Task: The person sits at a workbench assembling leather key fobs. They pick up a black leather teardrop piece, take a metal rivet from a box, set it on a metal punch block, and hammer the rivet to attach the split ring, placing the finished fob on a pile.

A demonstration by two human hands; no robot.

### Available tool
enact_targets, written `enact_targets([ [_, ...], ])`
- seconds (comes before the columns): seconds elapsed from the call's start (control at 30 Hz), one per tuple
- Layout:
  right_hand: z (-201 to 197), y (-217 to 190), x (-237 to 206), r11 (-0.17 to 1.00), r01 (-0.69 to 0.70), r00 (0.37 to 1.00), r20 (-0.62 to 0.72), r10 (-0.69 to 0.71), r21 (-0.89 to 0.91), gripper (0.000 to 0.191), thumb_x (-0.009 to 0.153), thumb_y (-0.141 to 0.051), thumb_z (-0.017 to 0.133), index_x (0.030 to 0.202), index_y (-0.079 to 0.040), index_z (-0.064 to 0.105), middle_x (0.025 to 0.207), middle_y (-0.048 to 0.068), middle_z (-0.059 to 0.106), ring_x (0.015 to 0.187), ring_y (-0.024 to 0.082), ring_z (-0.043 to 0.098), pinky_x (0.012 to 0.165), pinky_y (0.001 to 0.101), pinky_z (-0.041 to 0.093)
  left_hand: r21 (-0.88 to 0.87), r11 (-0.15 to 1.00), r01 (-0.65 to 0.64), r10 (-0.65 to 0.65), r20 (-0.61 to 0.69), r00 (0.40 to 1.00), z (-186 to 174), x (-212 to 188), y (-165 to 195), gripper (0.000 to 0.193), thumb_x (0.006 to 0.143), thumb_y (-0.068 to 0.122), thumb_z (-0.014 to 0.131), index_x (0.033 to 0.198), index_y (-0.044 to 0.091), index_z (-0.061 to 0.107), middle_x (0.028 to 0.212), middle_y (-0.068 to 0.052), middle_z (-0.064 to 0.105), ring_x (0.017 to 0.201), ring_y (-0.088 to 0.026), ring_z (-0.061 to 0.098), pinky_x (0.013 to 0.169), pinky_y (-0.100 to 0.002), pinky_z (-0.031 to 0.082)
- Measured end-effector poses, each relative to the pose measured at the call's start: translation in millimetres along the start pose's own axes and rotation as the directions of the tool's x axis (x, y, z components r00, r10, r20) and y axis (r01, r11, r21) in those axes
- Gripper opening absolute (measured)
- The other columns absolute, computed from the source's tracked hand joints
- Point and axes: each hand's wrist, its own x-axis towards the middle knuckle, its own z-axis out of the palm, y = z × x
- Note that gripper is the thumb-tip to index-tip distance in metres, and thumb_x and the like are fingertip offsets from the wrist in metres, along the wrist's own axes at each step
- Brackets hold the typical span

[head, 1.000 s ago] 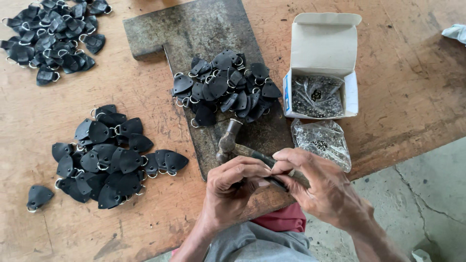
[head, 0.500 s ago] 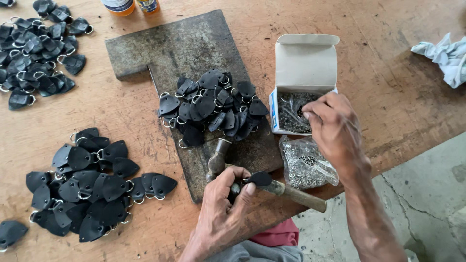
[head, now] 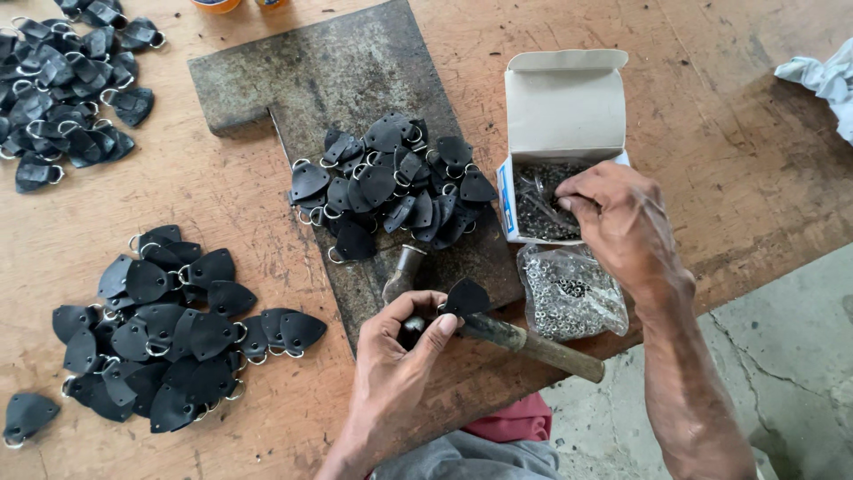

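Observation:
My left hand (head: pixel 400 360) pinches a black leather tab (head: pixel 466 298) between thumb and fingers, resting over the head of a hammer (head: pixel 498 331) that lies on the dark metal plate (head: pixel 320 80). My right hand (head: pixel 617 218) reaches into the open white box (head: pixel 562 107), with its fingertips among the small metal rivets (head: pixel 538 209) inside. A heap of black leather tabs with rings (head: pixel 391 187) lies on the plate just beyond the hammer.
A clear bag of small metal parts (head: pixel 569 293) lies below the box at the table edge. More heaps of black tabs sit at the left (head: pixel 169 324) and top left (head: pixel 67 98). A white cloth (head: pixel 822 80) lies at the far right. The wooden table (head: pixel 737 169) ends near my body.
My right hand left the hammer and my left hand, moved right to the box and now has its fingers in the rivets. My left hand stays holding the tab.

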Motion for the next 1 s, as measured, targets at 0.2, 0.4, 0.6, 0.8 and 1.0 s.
enact_targets([
  [0.2,-16.1,-33.1,-21.6,0.977,0.085,0.994,-0.089,-0.068,0.197,0.004,0.102,-0.012,0.071,0.103,-0.008,0.073,0.097,0.008,0.077,0.087,0.015,0.073,0.072,0.0274,0.061,-0.092,0.996,0.009,-0.012,-0.026,1.000,-4.8,-0.4,-7.8,0.024,0.089,0.018,0.077,0.106,0.001,0.074,0.084,0.002,0.071,0.076,-0.003,0.061,0.069,-0.020,0.050],
  [0.4,6.1,-104.6,-57.1,0.805,0.166,0.983,-0.028,-0.183,0.570,0.005,0.095,-0.010,0.072,0.099,-0.011,0.073,0.099,0.005,0.077,0.092,0.012,0.075,0.079,0.0256,0.066,-0.155,0.986,-0.056,0.053,-0.021,0.998,-10.6,-9.4,-6.6,0.020,0.091,0.015,0.076,0.105,0.000,0.072,0.085,0.002,0.073,0.077,-0.003,0.064,0.071,-0.020,0.053],
  [0.6,21.8,-129.7,-59.5,0.696,0.058,0.993,0.028,-0.112,0.715,0.015,0.087,0.001,0.077,0.099,-0.008,0.077,0.106,0.002,0.064,0.093,0.009,0.067,0.079,0.0206,0.061,-0.171,0.984,-0.054,0.048,-0.037,0.998,-19.6,-18.2,-3.9,0.018,0.091,0.013,0.077,0.102,0.000,0.073,0.077,0.005,0.062,0.066,-0.002,0.050,0.057,-0.020,0.042],
  [0.8,35.4,-134.8,-57.0,0.420,-0.064,0.992,0.105,-0.076,0.905,0.021,0.087,0.009,0.075,0.102,-0.005,0.078,0.112,0.002,0.058,0.099,0.008,0.065,0.089,0.0206,0.061,-0.182,0.978,-0.098,0.090,-0.049,0.995,-24.4,-23.2,-4.5,0.016,0.091,0.012,0.077,0.103,0.001,0.073,0.079,0.007,0.063,0.068,0.000,0.051,0.058,-0.019,0.044],
  [1.0,35.5,-141.9,-51.8,0.467,-0.023,0.994,0.071,-0.085,0.884,0.022,0.086,0.001,0.078,0.105,-0.007,0.074,0.116,0.002,0.058,0.104,0.009,0.063,0.090,0.0191,0.059,-0.063,0.985,-0.163,0.158,-0.072,0.985,-29.1,-27.4,1.3,0.017,0.092,0.013,0.077,0.103,0.001,0.073,0.076,0.004,0.065,0.065,-0.002,0.052,0.055,-0.021,0.044],
])
